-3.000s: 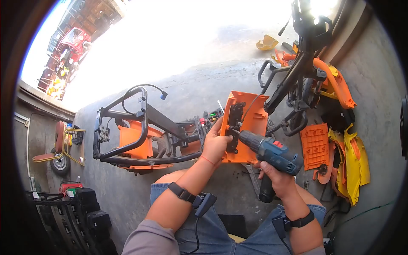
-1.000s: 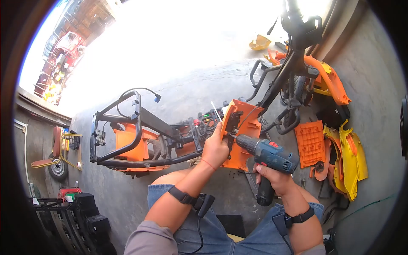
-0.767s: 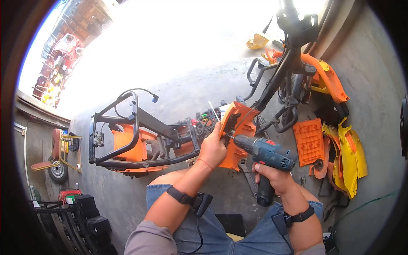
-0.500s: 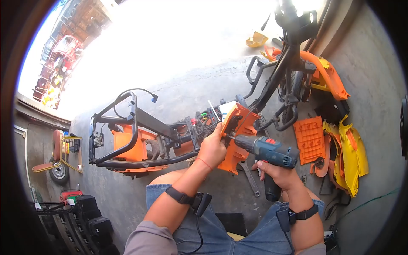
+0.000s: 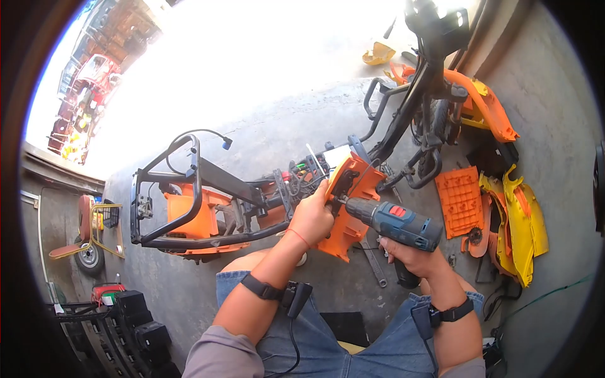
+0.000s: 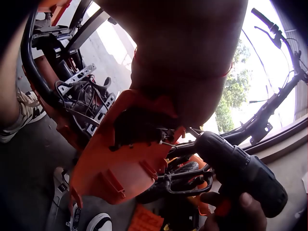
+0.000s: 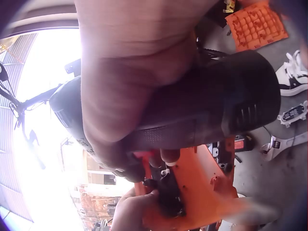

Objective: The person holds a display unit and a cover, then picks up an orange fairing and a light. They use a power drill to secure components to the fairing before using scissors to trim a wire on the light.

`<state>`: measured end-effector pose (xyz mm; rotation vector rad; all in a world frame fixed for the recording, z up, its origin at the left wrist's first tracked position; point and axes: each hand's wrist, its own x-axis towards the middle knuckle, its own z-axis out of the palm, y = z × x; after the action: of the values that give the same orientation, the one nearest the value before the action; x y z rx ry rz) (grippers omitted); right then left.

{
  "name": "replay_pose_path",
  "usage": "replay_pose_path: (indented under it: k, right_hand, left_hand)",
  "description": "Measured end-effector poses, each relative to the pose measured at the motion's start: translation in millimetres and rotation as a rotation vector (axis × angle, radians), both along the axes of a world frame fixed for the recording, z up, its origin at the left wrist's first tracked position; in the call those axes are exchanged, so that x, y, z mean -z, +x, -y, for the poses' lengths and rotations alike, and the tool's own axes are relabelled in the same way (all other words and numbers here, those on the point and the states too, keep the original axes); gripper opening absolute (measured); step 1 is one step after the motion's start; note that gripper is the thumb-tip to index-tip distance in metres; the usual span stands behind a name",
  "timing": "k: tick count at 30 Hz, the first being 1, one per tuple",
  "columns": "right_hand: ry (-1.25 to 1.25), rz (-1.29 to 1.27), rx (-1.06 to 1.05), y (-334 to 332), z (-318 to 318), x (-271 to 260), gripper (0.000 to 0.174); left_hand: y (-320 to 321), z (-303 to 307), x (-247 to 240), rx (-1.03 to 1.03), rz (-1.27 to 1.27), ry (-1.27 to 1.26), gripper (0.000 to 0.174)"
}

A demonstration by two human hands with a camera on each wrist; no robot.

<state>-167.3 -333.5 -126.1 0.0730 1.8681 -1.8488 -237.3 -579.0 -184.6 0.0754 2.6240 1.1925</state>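
Observation:
My left hand (image 5: 312, 217) grips the edge of an orange plastic panel (image 5: 346, 230), thumb toward the drill. A black part (image 5: 343, 181) is mounted on the panel's inner face, with a thin cable beside it. My right hand (image 5: 413, 257) holds a blue-and-black cordless drill (image 5: 403, 223) by its handle, chuck pointing left. In the left wrist view, the drill's bit (image 6: 193, 131) reaches toward the black part, close to the left thumb. The right wrist view shows the drill's dark body across the middle, with the panel (image 7: 202, 187) beyond it.
A black scooter frame (image 5: 230, 179) with exposed wiring lies behind the panel, its steering column (image 5: 409, 107) rising at right. An adjustable wrench (image 5: 376, 268) lies on the floor. An orange ribbed panel (image 5: 460, 201) and yellow panels (image 5: 526, 227) lie right. A chair (image 5: 88, 233) stands left.
The orange panel has tilted, its lower end swinging down and to the left in the left hand. The drill remains at it in the right hand. More of the wrench shows.

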Motion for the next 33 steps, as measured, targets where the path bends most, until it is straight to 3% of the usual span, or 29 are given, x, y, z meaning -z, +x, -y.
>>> replay_pose_path:
  k: [6, 9, 11, 15, 23, 29, 33]
  right_hand:
    - [-0.056, 0.022, 0.110, 0.5, 9.8, 0.2, 0.017]
    - [-0.045, 0.030, 0.119, 0.6, 11.1, 2.0, 0.031]
    - [-0.105, -0.073, 0.162, 2.6, 13.4, 2.2, 0.055]
    - [-0.169, -0.086, 0.129, 4.3, 15.8, 8.6, 0.074]
    - [-0.119, -0.021, 0.198, 2.5, 16.9, 9.1, 0.026]
    - [-0.183, 0.019, 0.048, -2.8, 17.0, 1.3, 0.021]
    - [-0.164, 0.045, 0.079, -0.9, 16.9, 5.7, 0.020]
  left_hand:
    - [0.4, 1.0, -4.7, -0.012, 0.040, -0.038, 0.058]
    - [-0.1, 2.3, -2.4, -0.009, 0.011, -0.034, 0.059]
    - [-1.9, 4.0, -4.4, -0.036, 0.035, 0.094, 0.059]
    - [-6.9, 4.9, -10.4, -0.060, 0.010, -0.004, 0.060]
    - [-5.3, 6.7, -13.7, -0.036, -0.041, -0.040, 0.059]
    - [-5.0, 6.9, -9.9, -0.007, -0.051, -0.079, 0.057]
    - [-2.1, 7.7, -0.6, -0.006, -0.061, -0.095, 0.057]
